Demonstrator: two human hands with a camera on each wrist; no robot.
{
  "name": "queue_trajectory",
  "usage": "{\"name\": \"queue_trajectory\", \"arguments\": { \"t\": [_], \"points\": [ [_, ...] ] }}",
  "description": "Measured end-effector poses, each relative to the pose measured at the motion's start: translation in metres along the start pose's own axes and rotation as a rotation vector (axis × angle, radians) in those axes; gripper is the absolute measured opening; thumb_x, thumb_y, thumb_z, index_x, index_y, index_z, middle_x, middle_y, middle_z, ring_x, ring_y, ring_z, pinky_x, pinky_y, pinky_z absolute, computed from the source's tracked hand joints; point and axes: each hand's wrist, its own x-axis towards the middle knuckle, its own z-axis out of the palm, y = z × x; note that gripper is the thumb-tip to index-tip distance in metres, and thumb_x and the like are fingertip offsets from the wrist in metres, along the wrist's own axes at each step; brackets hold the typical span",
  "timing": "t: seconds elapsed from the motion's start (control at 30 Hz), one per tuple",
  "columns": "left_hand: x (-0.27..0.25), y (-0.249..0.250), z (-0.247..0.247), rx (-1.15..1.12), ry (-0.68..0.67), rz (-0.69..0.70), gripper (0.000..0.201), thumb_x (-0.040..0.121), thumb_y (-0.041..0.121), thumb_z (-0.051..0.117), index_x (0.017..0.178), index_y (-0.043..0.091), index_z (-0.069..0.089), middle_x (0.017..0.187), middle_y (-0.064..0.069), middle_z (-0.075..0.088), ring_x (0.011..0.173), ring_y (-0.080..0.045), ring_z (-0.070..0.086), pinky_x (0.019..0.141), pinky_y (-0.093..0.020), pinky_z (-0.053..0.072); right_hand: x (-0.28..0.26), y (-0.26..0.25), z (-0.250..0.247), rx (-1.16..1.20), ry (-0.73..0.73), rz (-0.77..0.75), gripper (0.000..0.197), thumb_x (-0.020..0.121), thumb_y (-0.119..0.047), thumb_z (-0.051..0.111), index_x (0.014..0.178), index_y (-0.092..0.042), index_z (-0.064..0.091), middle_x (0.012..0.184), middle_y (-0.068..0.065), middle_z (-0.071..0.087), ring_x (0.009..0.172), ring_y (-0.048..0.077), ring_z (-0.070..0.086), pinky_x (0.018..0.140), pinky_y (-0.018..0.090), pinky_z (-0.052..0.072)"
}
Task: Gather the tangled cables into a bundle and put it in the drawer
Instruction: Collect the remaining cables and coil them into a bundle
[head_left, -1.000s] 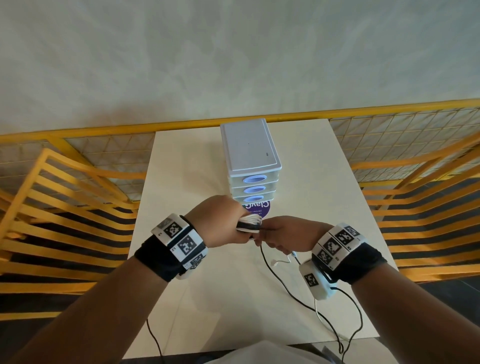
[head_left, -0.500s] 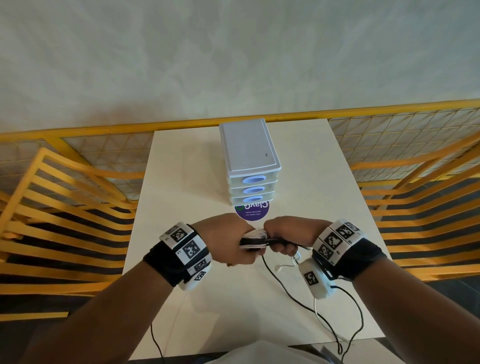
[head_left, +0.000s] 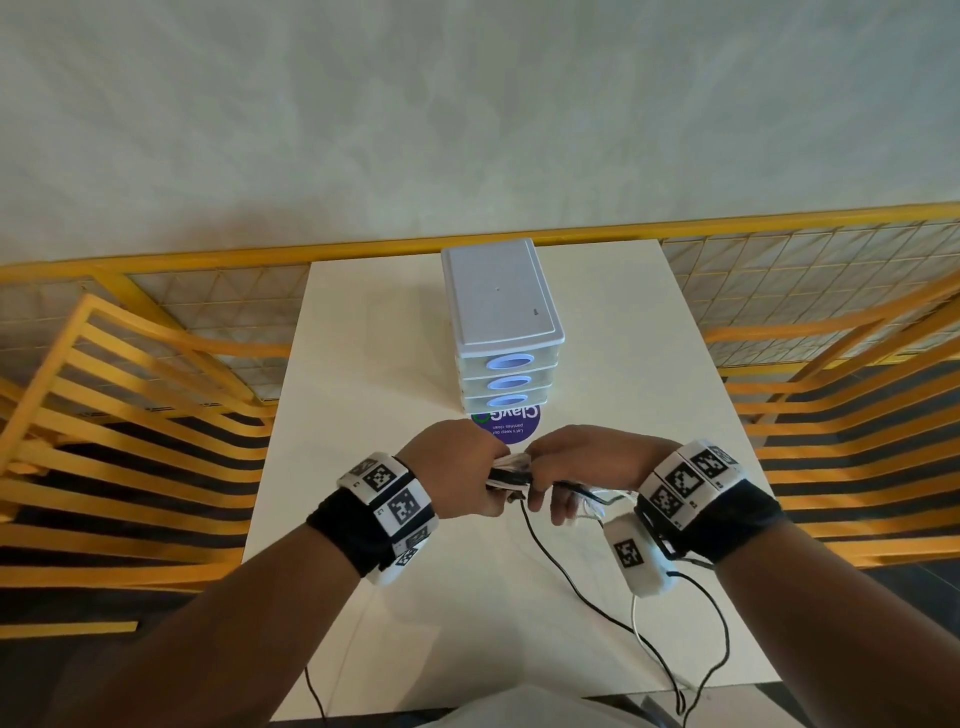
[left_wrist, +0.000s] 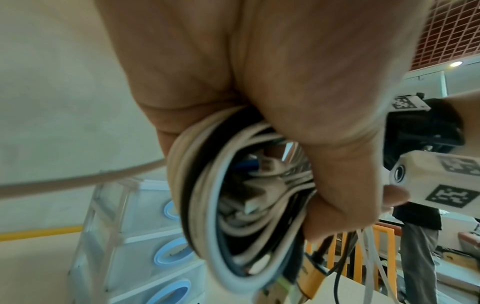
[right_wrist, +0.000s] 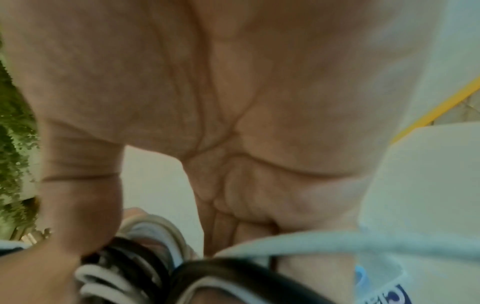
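My left hand (head_left: 467, 475) grips a coiled bundle of white and black cables (head_left: 511, 474) just above the table, in front of the drawer unit (head_left: 501, 322). In the left wrist view the cable bundle (left_wrist: 233, 205) loops out of the fist, plugs showing inside the coil. My right hand (head_left: 576, 475) meets it from the right, its thumb and fingers curled on the black and white strands (right_wrist: 145, 265). A loose black cable (head_left: 550, 564) and white ends trail from the hands toward the near table edge. All three drawers, with blue oval handles (head_left: 508, 383), are shut.
The white table (head_left: 363, 415) carries a purple round sticker (head_left: 511, 426) in front of the drawer unit. Yellow slatted chairs (head_left: 104, 441) stand on both sides and a yellow railing runs behind. A standing person (left_wrist: 420, 236) shows in the left wrist view.
Both hands drew slightly toward me with the bundle. The right hand rose from below the bundle to level with it, laying the black cable across the coil.
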Motion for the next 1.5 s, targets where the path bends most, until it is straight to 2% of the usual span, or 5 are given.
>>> {"name": "queue_trajectory", "arguments": {
  "t": [0.33, 0.67, 0.8, 1.03, 1.5],
  "points": [
    [0.000, -0.003, -0.002, 0.152, 0.002, -0.075, 0.015, 0.082, 0.036, 0.068, 0.090, 0.025, 0.066, 0.076, 0.004, 0.060, 0.074, -0.021, 0.056, 0.064, -0.028, 0.036, -0.006, 0.008, -0.012, -0.136, 0.093, 0.057, 0.032, 0.103, -0.036, 0.051, 0.091, -0.013, 0.070, 0.073, 0.002, 0.068, 0.063, 0.018, 0.063, 0.064, 0.023, 0.050],
    [-0.004, 0.027, -0.004, 0.462, -0.182, 0.095, 0.032, 0.086, 0.030, 0.067, 0.116, 0.019, 0.066, 0.094, -0.002, 0.071, 0.089, -0.026, 0.069, 0.066, -0.031, 0.041, 0.010, -0.010, 0.018, -0.291, -0.078, 0.150, 0.025, 0.079, -0.034, 0.074, 0.096, -0.015, 0.074, 0.084, -0.005, 0.073, 0.075, 0.021, 0.076, 0.054, 0.023, 0.044],
    [-0.003, 0.031, 0.001, 0.420, -0.111, 0.065, 0.099, 0.088, 0.033, 0.069, 0.163, 0.013, 0.006, 0.103, -0.004, 0.069, 0.095, -0.027, 0.067, 0.067, -0.032, 0.038, 0.011, -0.012, 0.025, -0.193, -0.128, 0.218, 0.017, 0.081, -0.023, 0.067, 0.097, -0.018, 0.071, 0.096, 0.008, 0.073, 0.080, 0.028, 0.076, 0.047, 0.023, 0.040],
    [0.001, 0.031, 0.005, 0.364, -0.075, 0.024, 0.121, 0.086, 0.029, 0.074, 0.159, 0.012, -0.022, 0.095, -0.002, 0.070, 0.083, -0.024, 0.067, 0.068, -0.034, 0.047, 0.014, -0.005, 0.037, -0.452, 0.103, 0.008, 0.014, 0.086, -0.024, 0.061, 0.095, -0.024, 0.072, 0.091, -0.003, 0.078, 0.085, 0.008, 0.075, 0.094, 0.034, 0.055],
    [0.001, 0.028, 0.007, 0.236, -0.043, 0.020, 0.117, 0.086, 0.042, 0.070, 0.161, 0.028, -0.019, 0.084, 0.005, 0.063, 0.084, -0.025, 0.068, 0.067, -0.030, 0.040, 0.009, -0.001, 0.032, -0.697, 0.089, 0.080, 0.026, 0.100, -0.024, 0.048, 0.117, -0.010, 0.064, 0.109, 0.010, 0.073, 0.078, 0.019, 0.060, 0.084, 0.037, 0.055]
  ]
}}
